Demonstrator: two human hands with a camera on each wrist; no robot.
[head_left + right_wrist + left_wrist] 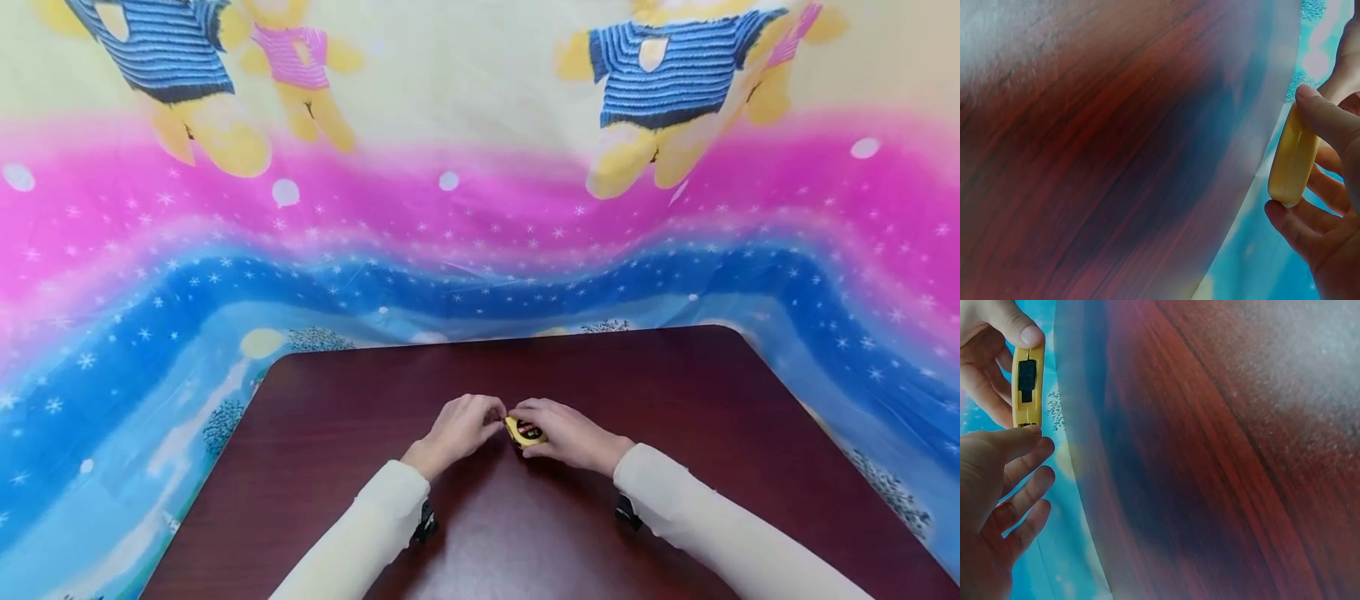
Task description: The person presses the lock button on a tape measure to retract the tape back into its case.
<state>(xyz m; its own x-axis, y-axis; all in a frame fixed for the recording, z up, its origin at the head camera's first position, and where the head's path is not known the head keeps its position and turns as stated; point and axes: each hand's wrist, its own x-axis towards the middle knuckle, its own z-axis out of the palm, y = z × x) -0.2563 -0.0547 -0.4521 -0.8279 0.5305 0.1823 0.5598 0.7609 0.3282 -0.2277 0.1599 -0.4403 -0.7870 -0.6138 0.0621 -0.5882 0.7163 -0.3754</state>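
Note:
A small yellow tape measure (528, 432) with a dark round label is held up above the table by my right hand (568, 432). In the right wrist view, the thumb and fingers grip the yellow case (1292, 164) by its edges. My left hand (459, 423) is at the left end of the tape measure, its thumb and index finger pinching at the mouth. The left wrist view shows the case edge-on, with a black slider button (1027, 376). The other left fingers are spread and loosely bent. The tape's tip is hidden by the fingertips.
The dark reddish-brown table (480, 533) has rounded far corners. Behind it and along its sides hangs a colourful cloth (450, 217) printed with bears and snowflakes. Dark wrist straps (423, 523) show beneath the pale sleeves (360, 525).

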